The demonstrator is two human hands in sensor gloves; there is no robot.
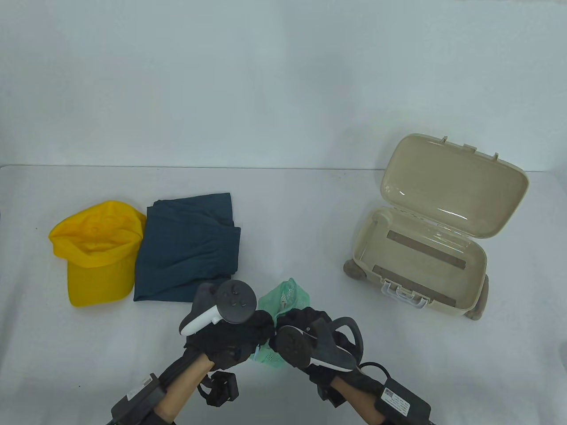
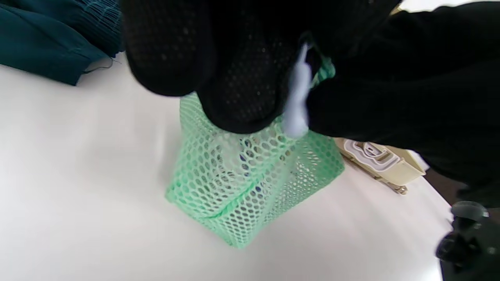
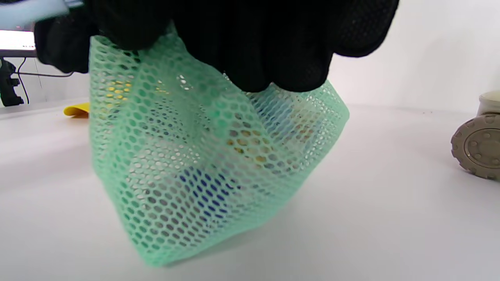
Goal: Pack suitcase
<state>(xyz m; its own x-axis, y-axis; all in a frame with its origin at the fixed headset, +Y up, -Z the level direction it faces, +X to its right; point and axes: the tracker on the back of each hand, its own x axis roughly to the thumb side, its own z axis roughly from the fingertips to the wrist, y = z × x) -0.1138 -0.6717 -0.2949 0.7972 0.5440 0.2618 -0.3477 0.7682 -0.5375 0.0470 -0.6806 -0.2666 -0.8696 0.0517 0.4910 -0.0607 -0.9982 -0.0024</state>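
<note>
A green mesh pouch (image 1: 283, 301) with small items inside stands on the white table near the front middle. Both gloved hands grip its top: my left hand (image 1: 248, 330) from the left, my right hand (image 1: 301, 323) from the right. The pouch also shows in the left wrist view (image 2: 242, 187) and in the right wrist view (image 3: 203, 171), hanging below the fingers with its bottom on the table. A beige suitcase (image 1: 421, 265) lies open at the right, lid (image 1: 456, 186) up, inside empty. A folded dark teal garment (image 1: 186, 248) and a yellow cap (image 1: 95, 252) lie at the left.
The suitcase's white latch handle (image 1: 405, 294) faces the front; its wheels (image 1: 480, 301) stick out at the sides, one showing in the right wrist view (image 3: 476, 146). Bare table lies between the pouch and the suitcase.
</note>
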